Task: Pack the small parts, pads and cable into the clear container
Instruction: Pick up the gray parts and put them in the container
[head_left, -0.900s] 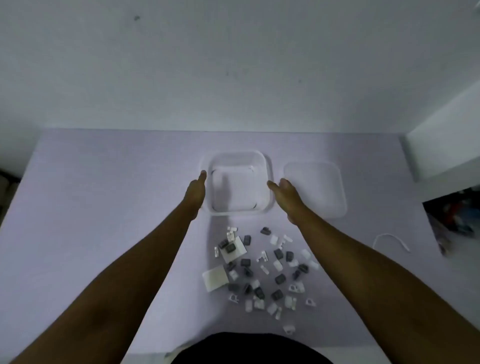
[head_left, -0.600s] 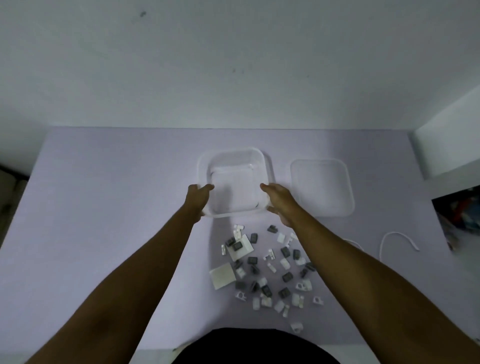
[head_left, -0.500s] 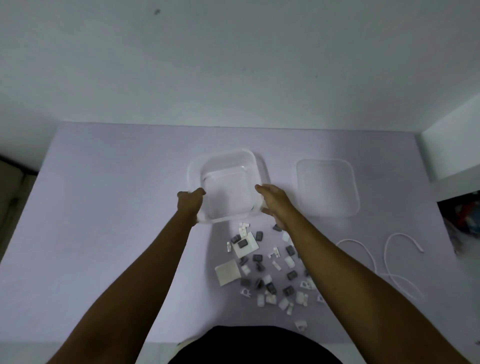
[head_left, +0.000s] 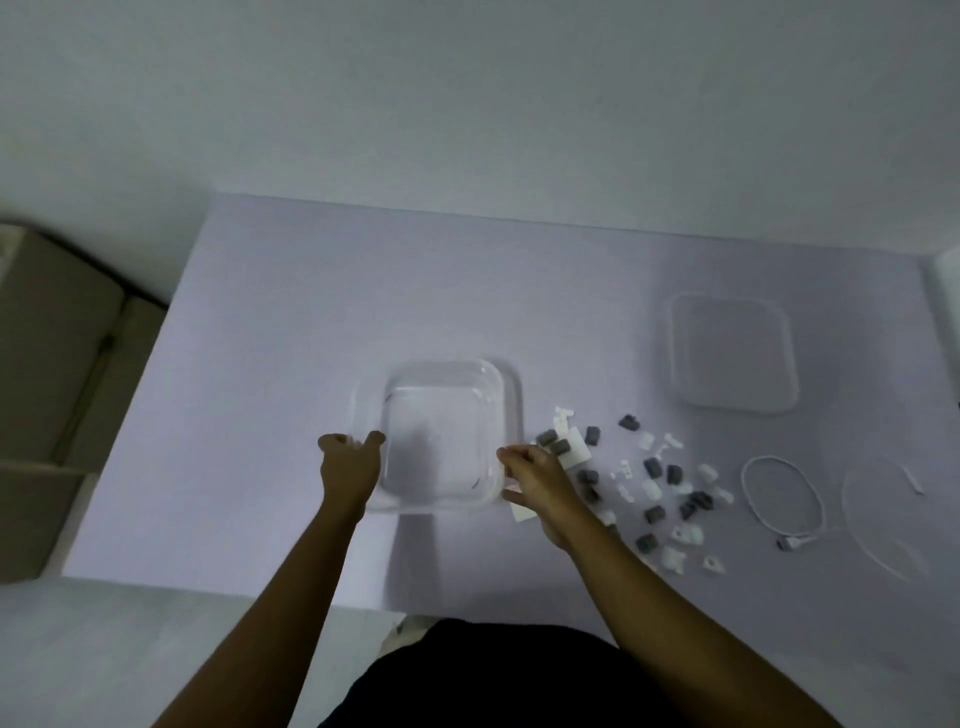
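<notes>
Head view gives me the clear container (head_left: 441, 431) on the table (head_left: 260, 364), toward its front edge, open and with nothing inside. I judge it to be thin, stiff plastic, very light and a little slippery, so it can slide or tip if it is pushed on one side only. The best place to take it is the rim, at two opposite sides. The hands are placed so now. The left hand (head_left: 349, 465) grips the left rim at the near corner with thumb and fingers curled. The right hand (head_left: 535, 478) holds the right rim at the near corner, though its fingers are a bit blurred.

Just right of the container lie the small parts (head_left: 654, 483), grey and white pieces scattered loosely. They look hard and light, easy to pinch or to sweep together. Two white pads (head_left: 576, 452) are also there, one under some grey pieces and one partly hidden below the right hand. They are flat, so I would lift them at an edge. Further right is the cable (head_left: 784, 493), a soft white loop that I would coil first. Behind the parts, far right of the container, the lid (head_left: 732, 353) lies flat.
</notes>
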